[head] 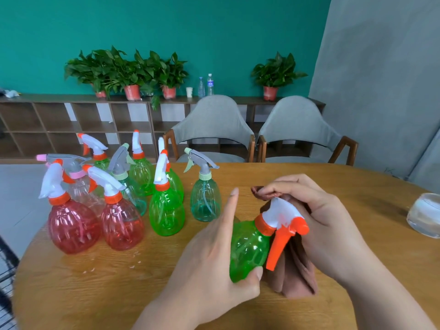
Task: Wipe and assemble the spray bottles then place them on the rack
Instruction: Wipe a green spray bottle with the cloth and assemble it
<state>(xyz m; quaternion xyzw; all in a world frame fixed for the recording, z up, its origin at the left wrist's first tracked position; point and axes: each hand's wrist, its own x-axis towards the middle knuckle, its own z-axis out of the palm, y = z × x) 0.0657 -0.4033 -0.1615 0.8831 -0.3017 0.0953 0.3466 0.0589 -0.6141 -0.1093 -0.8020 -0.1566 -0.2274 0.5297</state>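
Note:
My left hand (209, 253) grips a green spray bottle (247, 248) by its body, tilted to the right above the table, with the index finger pointing up. The bottle's white sprayer head with orange trigger (283, 225) is on its neck. My right hand (316, 222) holds a brown cloth (292, 275) wrapped round the back of the sprayer head. Several assembled bottles stand on the left of the table: red ones (73, 225), green ones (166, 210) and a teal one (206, 198).
The round wooden table (119, 289) has water drops in front of the red bottles. A glass bowl of water (425, 214) sits at the right edge. Two grey chairs (214, 129) stand behind the table, and a low shelf (71, 122) with potted plants lines the wall.

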